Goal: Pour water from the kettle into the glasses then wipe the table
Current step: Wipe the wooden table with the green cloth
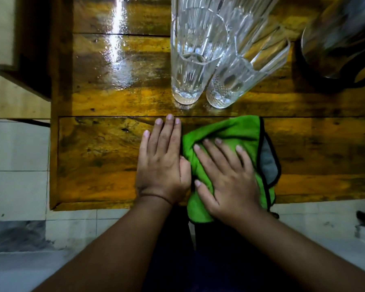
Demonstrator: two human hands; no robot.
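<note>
— What's under your hands?
— My left hand (162, 163) lies flat, fingers straight, on the glossy wet wooden surface (105, 144). My right hand (226, 178), fingers spread, presses the fuzzy green cloth (226, 129).
— Beyond?
— Two faceted glasses (190, 60), then the steel kettle (341, 36) far right.

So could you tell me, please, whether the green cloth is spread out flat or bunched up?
Bunched up. The green cloth lies crumpled under the right hand, its edge turned over to show grey backing, and it overhangs the table edge.
</note>
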